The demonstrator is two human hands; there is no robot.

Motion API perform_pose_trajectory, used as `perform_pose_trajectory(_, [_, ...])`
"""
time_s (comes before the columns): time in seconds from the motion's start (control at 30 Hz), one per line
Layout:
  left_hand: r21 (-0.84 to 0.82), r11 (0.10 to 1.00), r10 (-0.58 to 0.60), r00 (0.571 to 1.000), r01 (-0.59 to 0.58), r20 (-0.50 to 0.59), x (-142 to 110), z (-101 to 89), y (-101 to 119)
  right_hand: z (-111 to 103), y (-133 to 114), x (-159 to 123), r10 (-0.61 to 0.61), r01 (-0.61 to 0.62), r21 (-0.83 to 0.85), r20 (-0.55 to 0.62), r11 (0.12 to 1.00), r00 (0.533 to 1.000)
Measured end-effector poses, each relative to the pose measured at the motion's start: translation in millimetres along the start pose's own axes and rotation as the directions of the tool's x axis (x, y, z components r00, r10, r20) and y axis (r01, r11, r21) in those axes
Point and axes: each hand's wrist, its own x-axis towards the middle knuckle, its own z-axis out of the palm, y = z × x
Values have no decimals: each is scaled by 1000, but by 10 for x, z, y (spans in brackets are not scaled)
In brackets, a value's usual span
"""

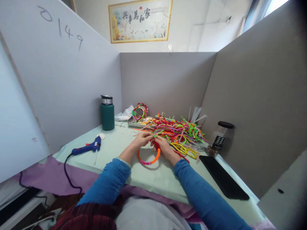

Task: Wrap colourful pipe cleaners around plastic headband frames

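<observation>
Both of my hands meet over the pale green table (115,153). My left hand (142,140) and my right hand (163,147) are closed on the top of an orange and pink pipe-cleaner ring (148,160), which hangs toward me between my wrists. A short green piece (157,134) shows between my fingertips at the ring's top. Just behind my hands lies a big heap of coloured pipe cleaners (178,131).
A blue glue gun (88,147) with a black cord lies at the left. A dark green flask (107,113) stands at the back left, beside a metal tray (141,121) with finished rings. A black-lidded jar (222,137) and a black flat slab (223,179) sit at the right. Grey partitions enclose the table.
</observation>
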Motion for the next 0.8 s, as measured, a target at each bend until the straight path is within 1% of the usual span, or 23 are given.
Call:
perform_pose_trajectory(0.1, [-24, 1000, 9, 1000, -8, 11, -11, 3, 13, -17, -9, 14, -35, 35, 5, -27, 999, 999])
perform_pose_trajectory(0.2, [8, 1000, 4, 999, -4, -37, -17, 8, 14, -27, 23, 51, -64, 57, -124, -57, 991, 996])
perform_pose_trajectory(0.3, [35, 999, 6, 999, -5, -44, -25, 16, 9, -15, 68, 88, -173, 136, -240, -141, 961, 975])
perform_pose_trajectory(0.37, [36, 999, -2, 1000, 3, -24, -23, 19, -1, -7, 97, 97, -214, 165, -244, -191, 956, 958])
perform_pose_trajectory(0.43, [45, 999, 0, 1000, 1, -27, -6, 16, -24, -6, 123, 94, -200, 144, -244, -220, 959, 955])
perform_pose_trajectory(0.5, [81, 996, 29, 998, -25, -51, 26, 4, -61, -15, 139, 85, -201, 134, -285, -220, 949, 955])
perform_pose_trajectory(0.53, [109, 993, 51, 996, -43, -69, 44, -5, -83, -22, 139, 81, -223, 150, -314, -212, 938, 952])
perform_pose_trajectory(0.6, [171, 982, 91, 991, -74, -94, 78, -25, -126, -40, 117, 75, -290, 200, -373, -202, 906, 935])
perform_pose_trajectory(0.67, [223, 971, 115, 987, -88, -109, 101, -44, -163, -52, 69, 67, -359, 247, -421, -211, 873, 909])
perform_pose_trajectory(0.73, [255, 963, 121, 985, -86, -125, 114, -58, -197, -47, 11, 50, -397, 284, -427, -203, 859, 895])
perform_pose_trajectory(0.8, [278, 957, 123, 983, -81, -137, 123, -66, -232, -25, -39, 26, -401, 310, -395, -172, 865, 900])
